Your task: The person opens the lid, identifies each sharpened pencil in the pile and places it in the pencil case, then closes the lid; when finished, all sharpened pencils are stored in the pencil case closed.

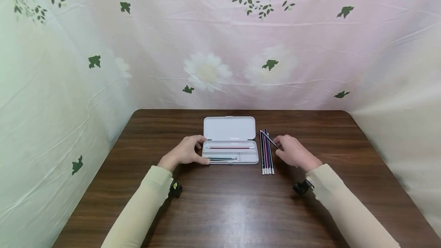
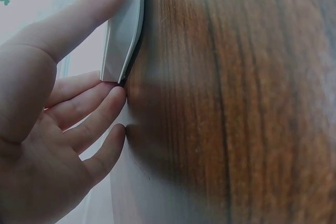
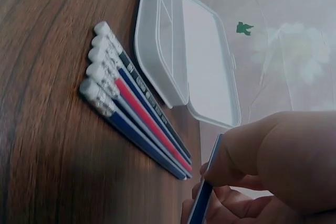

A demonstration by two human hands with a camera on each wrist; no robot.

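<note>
Left hand (image 1: 186, 151) rests spread against the open pencil case (image 1: 230, 141), bench (image 1: 220, 202) centre. Right hand (image 1: 293, 151), its grip pinching one pencil (image 1: 270, 139), sits at 3 o'clock of the pencil row (image 1: 267, 152).

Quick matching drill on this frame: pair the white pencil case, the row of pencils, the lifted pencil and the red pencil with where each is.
1. white plastic pencil case
2. row of eraser-tipped pencils
3. blue pencil
4. red pencil

a. pinched by the right hand
b. inside the case
c. touched by the left hand
d. on the brown wooden table, right of the case

Pairs: 1-c, 2-d, 3-a, 4-b
</note>
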